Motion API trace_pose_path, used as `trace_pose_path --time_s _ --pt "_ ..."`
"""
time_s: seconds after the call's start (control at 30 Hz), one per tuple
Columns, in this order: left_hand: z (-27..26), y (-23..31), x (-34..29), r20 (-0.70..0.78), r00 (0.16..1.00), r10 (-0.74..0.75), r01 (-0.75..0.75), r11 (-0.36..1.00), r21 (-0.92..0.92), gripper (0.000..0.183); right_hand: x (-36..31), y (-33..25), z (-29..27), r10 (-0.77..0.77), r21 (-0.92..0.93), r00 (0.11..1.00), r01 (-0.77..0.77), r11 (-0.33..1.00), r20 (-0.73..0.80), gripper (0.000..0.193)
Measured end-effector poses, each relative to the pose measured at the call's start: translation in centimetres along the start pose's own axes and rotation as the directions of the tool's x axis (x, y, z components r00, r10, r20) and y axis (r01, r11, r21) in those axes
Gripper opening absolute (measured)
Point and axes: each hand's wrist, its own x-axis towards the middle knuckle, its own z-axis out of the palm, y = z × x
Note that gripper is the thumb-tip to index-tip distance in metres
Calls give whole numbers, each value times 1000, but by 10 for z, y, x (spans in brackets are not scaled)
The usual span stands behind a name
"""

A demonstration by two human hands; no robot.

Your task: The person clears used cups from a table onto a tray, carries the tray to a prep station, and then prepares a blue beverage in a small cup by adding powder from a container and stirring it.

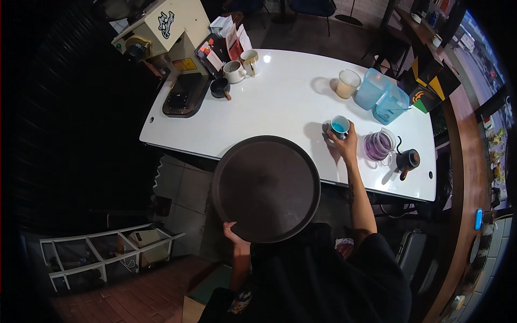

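Note:
My left hand (pixel 235 233) grips the lower left edge of a round dark brown serving tray (pixel 264 188), its thumb over the rim. The tray is held level in front of me, overlapping the table's near edge, with nothing on it. My right hand (pixel 345 142) is closed round a small cup (pixel 339 125) with a pale rim and blue inside, over the right half of the white table (pixel 269 102). Whether its base touches the tabletop cannot be made out. Right of that hand stands a glass server (pixel 378 146) with purple in it, beside a black gooseneck kettle (pixel 408 160).
Two blue translucent containers (pixel 382 97) and a glass (pixel 348 84) stand at the far right. At the far left are a cream machine (pixel 167 35), two pale mugs (pixel 235 71) and a dark cup (pixel 220 88). A white metal frame (pixel 107 253) is at lower left.

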Motion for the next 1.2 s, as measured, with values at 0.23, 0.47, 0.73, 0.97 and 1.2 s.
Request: trace_pose_path --time_s 0.23,0.47,0.73,0.97,1.2 --pt "23 -8 9 81 994 -72 72 997 12 51 2 -32 -27 12 87 997 -18 996 72 59" --pt "80 -21 -1 -134 987 -87 78 994 -75 46 -54 -98 -19 -80 26 966 76 997 246 61" --pt "65 -22 9 -188 976 -114 111 993 -30 43 -115 -130 43 -77 135 859 9 991 506 64" --pt "38 -21 -1 -211 977 -31 30 1000 -6 35 -130 -140 71 -157 162 760 69 984 630 61" --pt "28 2 -26 -186 982 42 -64 992 -112 33 -137 -167 99 -204 200 616 77 977 761 74"
